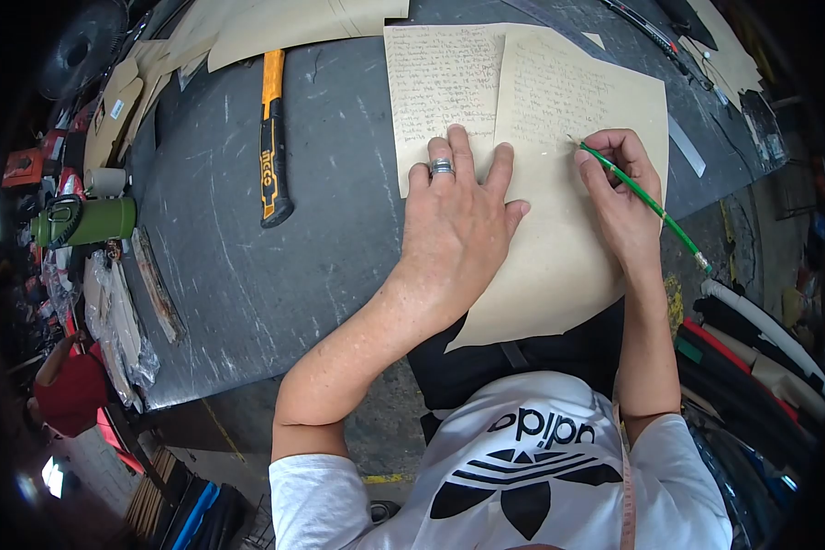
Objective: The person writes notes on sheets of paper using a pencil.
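My left hand (458, 215) lies flat with its fingers spread across the two brown paper sheets, a ring on one finger. Closed around a green pencil (649, 200), my right hand (628, 188) rests on the right-hand sheet (568, 247). The pencil's tip touches or nearly touches the paper just below handwritten lines. More handwriting covers the left-hand sheet (440, 78), which the right one partly overlaps. The lower edge of the right-hand sheet hangs past the table's edge near my body.
An orange and black hammer-like tool (273, 142) lies on the dark table (211, 275). A green flask (87, 222) and plastic-wrapped pieces (115, 316) are at the left edge. A metal ruler (686, 147) sits right of the papers. A person in red (69, 394) is at the lower left.
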